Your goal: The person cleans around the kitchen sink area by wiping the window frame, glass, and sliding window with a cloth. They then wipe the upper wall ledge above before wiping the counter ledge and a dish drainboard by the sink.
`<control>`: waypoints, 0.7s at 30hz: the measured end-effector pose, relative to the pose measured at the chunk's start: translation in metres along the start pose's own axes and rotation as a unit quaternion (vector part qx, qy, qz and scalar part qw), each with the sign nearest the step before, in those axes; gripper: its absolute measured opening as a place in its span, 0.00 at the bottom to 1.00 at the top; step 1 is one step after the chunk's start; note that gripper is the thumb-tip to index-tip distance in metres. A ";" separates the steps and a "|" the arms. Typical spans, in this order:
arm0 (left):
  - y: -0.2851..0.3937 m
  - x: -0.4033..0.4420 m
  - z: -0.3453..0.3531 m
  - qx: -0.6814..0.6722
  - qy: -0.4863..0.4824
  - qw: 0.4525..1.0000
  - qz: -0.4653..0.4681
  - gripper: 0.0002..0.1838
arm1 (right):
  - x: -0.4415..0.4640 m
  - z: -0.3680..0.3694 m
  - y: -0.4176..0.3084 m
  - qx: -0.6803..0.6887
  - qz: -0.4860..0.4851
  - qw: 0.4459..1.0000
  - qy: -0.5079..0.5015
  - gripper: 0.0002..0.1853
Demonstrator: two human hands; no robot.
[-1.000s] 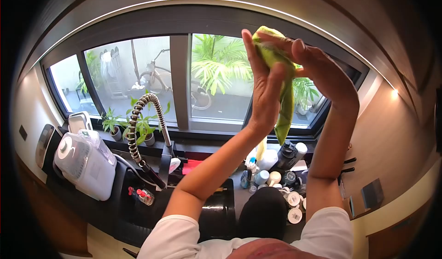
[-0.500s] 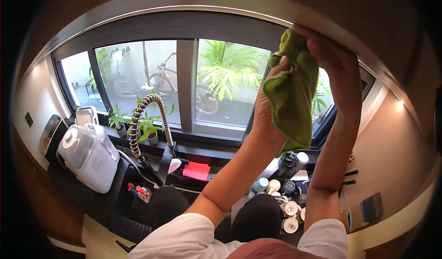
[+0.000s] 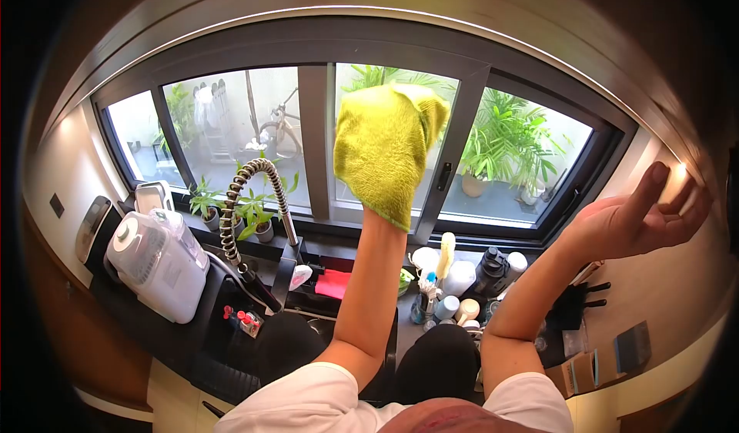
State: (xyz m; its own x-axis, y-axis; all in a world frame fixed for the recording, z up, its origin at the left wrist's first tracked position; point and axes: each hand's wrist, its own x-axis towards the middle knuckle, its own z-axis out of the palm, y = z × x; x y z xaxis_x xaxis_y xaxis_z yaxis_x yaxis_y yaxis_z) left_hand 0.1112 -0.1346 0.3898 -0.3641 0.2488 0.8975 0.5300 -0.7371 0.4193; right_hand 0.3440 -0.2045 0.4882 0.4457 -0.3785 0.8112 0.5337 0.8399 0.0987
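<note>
A yellow-green cloth (image 3: 382, 147) covers my left hand, which is raised in front of the middle window pane (image 3: 362, 75). The cloth hides the fingers of that hand; only the wrist shows below it. My right hand (image 3: 645, 217) is raised at the right, beside the side wall and a small glowing light, with its fingers curved and apart and no object in it. Whether the cloth touches the glass cannot be told.
A coiled faucet (image 3: 231, 202) rises left of centre. A white container (image 3: 158, 260) stands at the left, potted plants (image 3: 264, 229) on the sill. Bottles and cups (image 3: 459, 279) crowd the counter right of the sink, near dark-handled utensils (image 3: 596, 296) on the right.
My hands have moved apart. The cloth has gone left and down with my left hand and now covers it. My right hand has let go of the cloth and moved right and down.
</note>
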 end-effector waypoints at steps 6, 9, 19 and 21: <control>0.057 0.027 0.015 -0.132 0.099 0.986 -0.021 0.27 | 0.007 0.023 0.006 0.102 -0.013 0.994 -0.033 0.42; 0.092 0.025 0.035 -0.386 0.133 0.910 -0.073 0.27 | 0.009 0.026 0.005 0.132 0.049 0.990 -0.028 0.39; 0.101 0.111 0.049 -0.487 0.232 0.837 -0.091 0.28 | 0.002 0.041 0.000 0.245 0.169 0.955 0.014 0.36; 0.083 0.148 0.023 -0.519 0.257 0.808 -0.110 0.28 | 0.002 0.039 0.003 0.245 0.162 0.956 -0.009 0.37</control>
State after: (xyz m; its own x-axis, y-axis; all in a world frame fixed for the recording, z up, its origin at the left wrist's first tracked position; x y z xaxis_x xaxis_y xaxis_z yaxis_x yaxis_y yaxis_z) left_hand 0.1185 -0.1445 0.5604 -0.7737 0.3478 0.5296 -0.4206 -0.9071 -0.0188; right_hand 0.3185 -0.1877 0.5123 0.5154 -0.0637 0.8546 -0.0329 0.9950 0.0940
